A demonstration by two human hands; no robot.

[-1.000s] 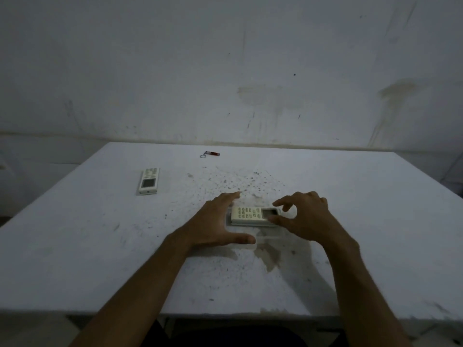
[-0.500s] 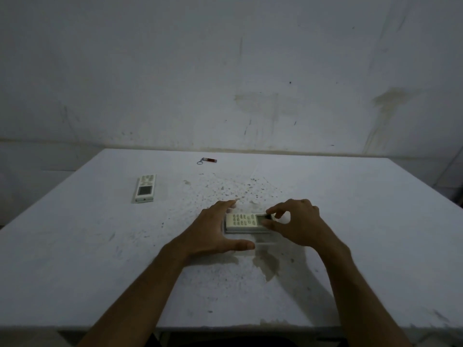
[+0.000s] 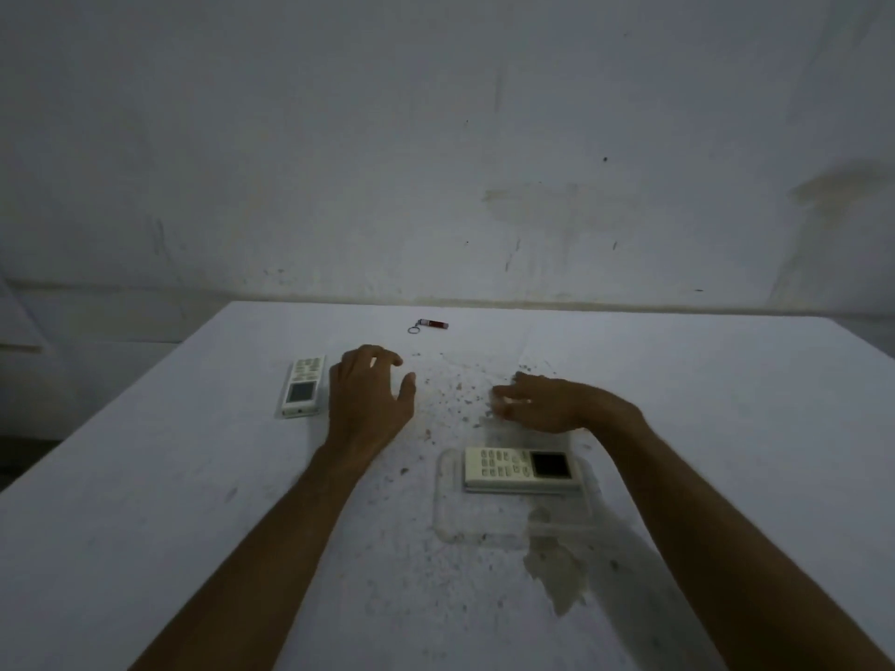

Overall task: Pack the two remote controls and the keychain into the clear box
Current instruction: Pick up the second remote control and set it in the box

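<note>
Two remote controls are lying on the white table (image 3: 145, 501), along with one keychain (image 3: 431, 324) and one clear box (image 3: 453, 523); two bare hands are hovering over the surface, and neither is holding anything. One remote control (image 3: 522, 469) is sitting inside the clear box, lying flat with its buttons up and its dark screen toward the box's right end, occupying the far part of the box while the near part is showing bare. The second remote control (image 3: 303, 386) is lying flat on the table well to the far left of the box, screen end pointing toward the near edge. The keychain, a small red piece with a metal ring at its left end, is lying far beyond the box, close to the table's back edge, apart from everything else.

The left hand (image 3: 368, 397) is reaching out to the far left of the box, palm down, fingers spread moderately wide and curled slightly, thumb sticking out to the right; it is sitting just beside the second remote's right side, and whether it is touching it is not clear. The right hand (image 3: 547, 404) is hanging just beyond the far wall of the box, palm down, fingers loosely curled and pointing left, blurred at the tips, gripping nothing; contact with the table cannot be told.

Dark specks are scattered across the table around the box, and a brownish stain (image 3: 557, 569) is spreading at the box's near right corner
</note>
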